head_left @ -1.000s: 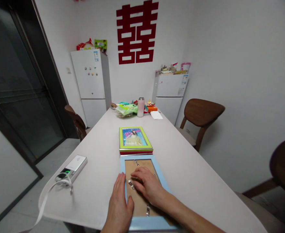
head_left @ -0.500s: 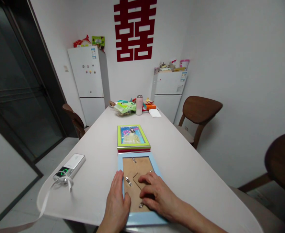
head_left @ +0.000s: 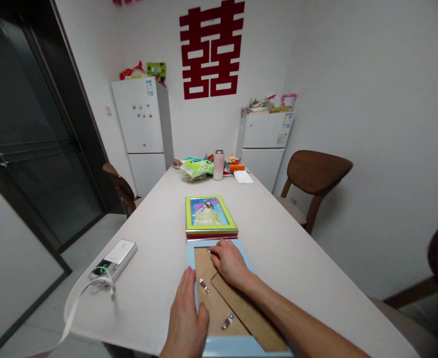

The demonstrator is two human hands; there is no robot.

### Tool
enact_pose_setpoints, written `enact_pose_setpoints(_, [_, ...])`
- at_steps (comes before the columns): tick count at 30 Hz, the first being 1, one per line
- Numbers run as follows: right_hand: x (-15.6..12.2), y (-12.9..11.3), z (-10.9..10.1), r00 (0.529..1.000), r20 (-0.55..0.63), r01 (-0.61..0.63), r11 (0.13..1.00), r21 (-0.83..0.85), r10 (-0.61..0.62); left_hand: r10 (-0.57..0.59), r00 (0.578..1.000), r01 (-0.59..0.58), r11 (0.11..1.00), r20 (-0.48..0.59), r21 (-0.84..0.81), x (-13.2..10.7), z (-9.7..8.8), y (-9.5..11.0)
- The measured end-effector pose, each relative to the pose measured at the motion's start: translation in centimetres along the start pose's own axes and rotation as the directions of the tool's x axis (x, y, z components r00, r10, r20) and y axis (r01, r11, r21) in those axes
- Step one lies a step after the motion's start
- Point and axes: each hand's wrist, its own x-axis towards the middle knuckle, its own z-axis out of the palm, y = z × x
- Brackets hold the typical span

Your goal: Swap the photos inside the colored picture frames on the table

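A light blue picture frame [head_left: 229,345] lies face down at the table's near edge, its brown backing board [head_left: 213,311] showing. Flat along the frame's left side rests my left hand [head_left: 186,311], fingers stretched out, thumb over the backing. My right hand [head_left: 229,261] reaches to the far end of the board, fingertips closed on a small metal turn clip [head_left: 209,251]. Other clips show: a left clip [head_left: 204,285] and a near clip [head_left: 227,321]. My right forearm hides the right side of the board. A cut-out stand flap [head_left: 241,311] lies under that arm.
Just beyond sits a green picture frame [head_left: 211,231], stacked on a red one. A power bank [head_left: 120,253] with a white cable lies at left. Farther off stand a pink bottle [head_left: 218,166], green packaging [head_left: 198,169] and white paper [head_left: 243,177]. Chairs [head_left: 318,171] flank the white table [head_left: 159,233].
My right hand has moved from the near clip to the far one. The near clip now sits at a different angle. My left hand stays by the frame's left side; the view has shifted slightly.
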Motion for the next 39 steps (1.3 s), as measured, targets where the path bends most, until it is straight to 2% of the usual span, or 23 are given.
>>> enact_pose_setpoints(6, [-0.9,0.3,-0.9,1.0,-0.018,0.01,1.0,0.021,-0.009,-0.023,1.0,0.023,1.0,-0.01,-0.015,0.0,-0.1,0.2])
enact_pose_setpoints(9, [-3.2,0.9,-2.3,1.0,-0.026,0.012,0.997,0.072,-0.01,-0.024,1.0,0.024,1.0,-0.004,-0.007,-0.1,-0.2,0.2])
enact_pose_setpoints(15, [-8.4,1.7,-4.3,0.996,0.091,0.003,0.997,0.075,-0.01,-0.003,0.999,0.003,1.0,0.042,0.012,0.1,1.0,1.5])
enact_pose_setpoints(19, [-8.8,1.9,-4.7,0.994,0.107,-0.037,0.99,0.134,0.023,-0.029,0.997,0.031,0.999,0.066,-0.022,0.2,2.2,2.7])
enact_pose_setpoints(23, [-8.1,2.1,-6.1,0.994,0.101,-0.061,0.986,0.156,0.046,-0.071,0.995,0.08,0.989,0.07,-0.124,0.4,2.2,3.0])
enact_pose_setpoints(27, [-7.9,0.8,-7.3,0.998,0.057,-0.047,0.987,0.154,0.039,-0.129,0.991,0.137,0.919,0.048,-0.37,1.3,1.0,3.6])
enact_pose_setpoints(30, [-7.9,-0.9,-7.8,1.0,0.029,0.002,0.972,0.236,-0.009,-0.198,0.975,0.219,0.741,0.105,-0.635,2.0,-0.6,4.0])
enact_pose_setpoints(32, [-7.9,-1.4,-7.8,0.999,0.022,0.03,0.951,0.308,-0.039,-0.222,0.959,0.281,0.649,0.177,-0.707,2.1,-2.0,3.7])
enact_pose_setpoints(35, [-7.7,-0.2,-7.6,1.0,0.017,0.002,0.949,0.315,-0.008,-0.286,0.932,0.355,0.585,0.224,-0.729,1.9,-4.3,1.9])
enact_pose_setpoints(37, [-7.6,1.7,-7.0,0.996,0.004,-0.083,0.97,0.228,0.084,-0.351,0.905,0.407,0.551,0.24,-0.728,1.6,-5.6,0.2])
enact_pose_setpoints(39, [-7.6,3.7,-6.3,0.984,0.002,-0.179,0.977,0.117,0.18,-0.397,0.888,0.436,0.576,0.23,-0.691,1.3,-6.6,-1.5])
